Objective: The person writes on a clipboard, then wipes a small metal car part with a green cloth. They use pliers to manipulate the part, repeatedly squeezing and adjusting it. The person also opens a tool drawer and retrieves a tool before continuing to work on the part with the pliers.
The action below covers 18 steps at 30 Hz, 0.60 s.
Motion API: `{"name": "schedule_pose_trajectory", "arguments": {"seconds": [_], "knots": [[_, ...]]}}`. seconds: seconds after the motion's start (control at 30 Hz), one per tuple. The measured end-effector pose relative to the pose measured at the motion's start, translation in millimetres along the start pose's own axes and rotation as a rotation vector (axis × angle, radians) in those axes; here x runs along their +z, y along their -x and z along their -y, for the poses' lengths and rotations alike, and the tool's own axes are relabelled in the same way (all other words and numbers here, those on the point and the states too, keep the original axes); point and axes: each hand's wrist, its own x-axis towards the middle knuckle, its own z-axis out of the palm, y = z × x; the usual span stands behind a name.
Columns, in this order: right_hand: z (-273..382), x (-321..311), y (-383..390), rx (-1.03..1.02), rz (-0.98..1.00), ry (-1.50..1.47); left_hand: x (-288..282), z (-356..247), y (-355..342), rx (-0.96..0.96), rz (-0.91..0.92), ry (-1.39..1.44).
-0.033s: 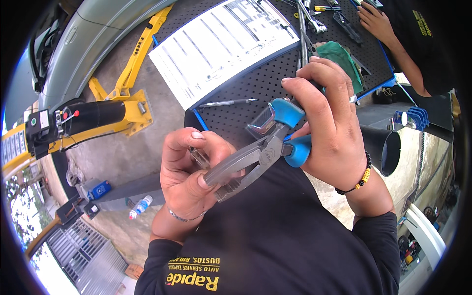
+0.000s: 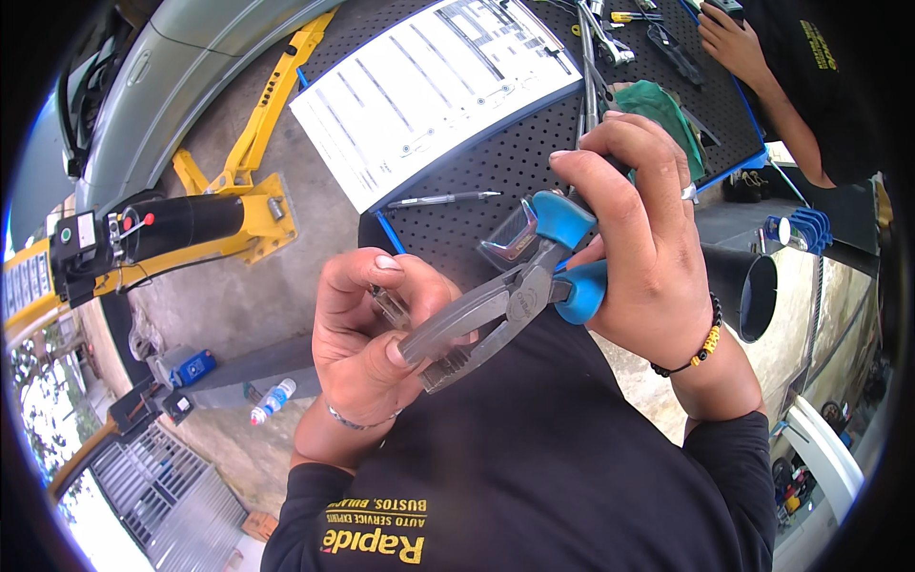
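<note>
My right hand (image 2: pixel 653 243) is closed round the blue handles of a pair of pliers (image 2: pixel 522 297), which points down to the left. The grey jaws are spread apart, and one jaw tip meets the thumb of my left hand (image 2: pixel 367 319). That hand has its fingers curled in a pinch on a small clear, glassy piece (image 2: pixel 389 305). Most of this piece is hidden by the fingers, so its kind cannot be told. Just behind the pliers' upper handle lies a clear plastic case (image 2: pixel 510 236) on the dark perforated table (image 2: pixel 448 229).
Printed forms (image 2: pixel 429 95) and a pen (image 2: pixel 443 199) lie on the table. Beyond my right hand are a green cloth (image 2: pixel 660 110) and several metal tools (image 2: pixel 605 43). A co-worker's hand (image 2: pixel 732 43) holds a dark object at the far right. A yellow lift arm (image 2: pixel 272 105) stands left, beside a vehicle.
The pliers and my right hand have shifted very slightly to the right. The co-worker's hand has moved a little, showing more of the dark object. My left hand is nearly still.
</note>
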Motion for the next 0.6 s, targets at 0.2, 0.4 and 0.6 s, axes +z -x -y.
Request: {"name": "schedule_pose_trajectory", "arguments": {"seconds": [0.2, 0.4, 0.6], "knots": [[2.1, -0.8, 4.2, 0.02, 0.031, -0.01, 4.6, -2.1, 2.0, -0.02, -0.012, 0.016], [2.8, 0.0, 9.5, 0.007, -0.005, 0.002, 7.8, -1.6, 2.0, -0.041, 0.028, 0.066], [1.3, -5.2, 7.1, -0.061, -0.077, 0.059, 9.4, -5.0, 5.6, -0.049, 0.065, 0.055]]}}
